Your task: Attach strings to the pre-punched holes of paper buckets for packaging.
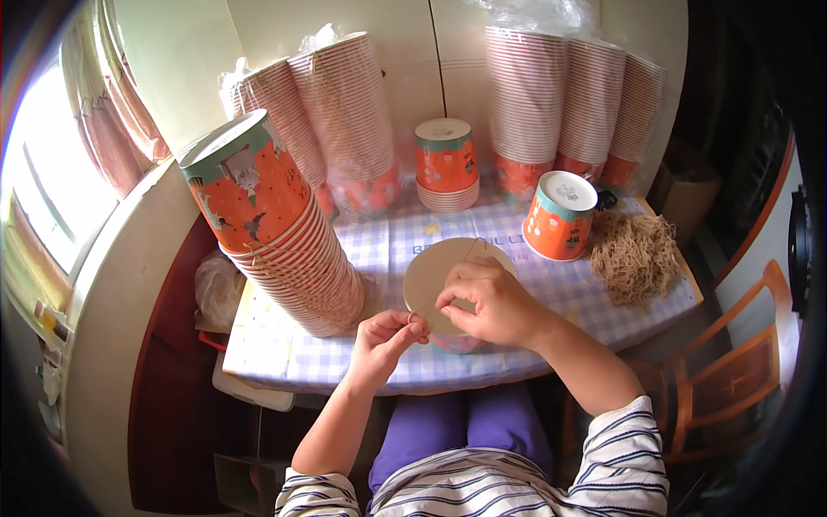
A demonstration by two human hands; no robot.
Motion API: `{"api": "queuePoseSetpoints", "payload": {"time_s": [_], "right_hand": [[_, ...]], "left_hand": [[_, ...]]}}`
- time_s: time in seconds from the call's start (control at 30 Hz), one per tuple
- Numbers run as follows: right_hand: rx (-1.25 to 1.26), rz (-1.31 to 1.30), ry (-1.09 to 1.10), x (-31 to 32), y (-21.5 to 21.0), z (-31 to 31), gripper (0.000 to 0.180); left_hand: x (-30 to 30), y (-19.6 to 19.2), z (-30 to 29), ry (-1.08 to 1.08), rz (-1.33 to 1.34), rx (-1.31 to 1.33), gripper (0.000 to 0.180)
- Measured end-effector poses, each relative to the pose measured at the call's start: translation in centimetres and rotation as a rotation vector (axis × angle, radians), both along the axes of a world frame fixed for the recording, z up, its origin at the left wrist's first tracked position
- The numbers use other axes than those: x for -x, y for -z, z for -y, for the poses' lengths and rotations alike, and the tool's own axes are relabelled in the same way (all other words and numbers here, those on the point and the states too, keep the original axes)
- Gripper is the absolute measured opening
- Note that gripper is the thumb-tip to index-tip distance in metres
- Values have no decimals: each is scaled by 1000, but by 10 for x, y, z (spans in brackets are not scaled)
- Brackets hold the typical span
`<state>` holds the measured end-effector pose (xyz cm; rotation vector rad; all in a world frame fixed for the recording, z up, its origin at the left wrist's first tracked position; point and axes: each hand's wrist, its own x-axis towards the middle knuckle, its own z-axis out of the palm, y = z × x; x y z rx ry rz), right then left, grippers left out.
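While both hands meet over it, the pale-topped tub sits at the middle of the near edge of the surface. Left hand beside its left rim, thumb and forefinger pinched together on a thin strand. Right hand above the tub, wrist bent, fingers curled toward thumb; cannot tell whether the tips meet. It hides part of the top. Leaning orange stack near left edge. Toward right edge: upside-down orange tub, tan fibre heap just beside. Short stack by far edge, between plastic-wrapped stacks. Lettering on checked cloth, partly blocked by the pale-topped tub; base markings too small to read.
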<state>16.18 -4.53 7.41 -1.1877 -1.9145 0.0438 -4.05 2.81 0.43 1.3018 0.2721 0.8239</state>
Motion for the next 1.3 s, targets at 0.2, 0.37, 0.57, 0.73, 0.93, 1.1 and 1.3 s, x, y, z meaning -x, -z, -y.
{"api": "queuePoseSetpoints", "payload": {"time_s": [0.2, 0.37, 0.57, 0.73, 0.93, 1.1, 1.3], "right_hand": [[-43, 104, -91, 1, 14, -12, 13], [-33, 173, -62, 7, 18, -15, 8], [-81, 135, -61, 11, 23, -14, 8], [-61, 146, -81, 9, 22, -13, 8], [-142, 278, 90, 15, 10, 7, 10], [-85, 266, 237, 45, 22, 40, 14], [-42, 104, 358, 68, 60, 55, 15]], "left_hand": [[-2, -2, 0, 3, 4, -17, 14], [-2, -3, 2, 12, 4, -50, 14], [-1, -1, 1, 30, 9, -59, 14], [-1, -1, 1, 27, 5, -70, 14], [-3, 3, 9, -169, -41, -184, 10], [0, -1, 32, -680, -334, -739, 12], [-6, 30, 52, -596, -143, -246, 11]]}}
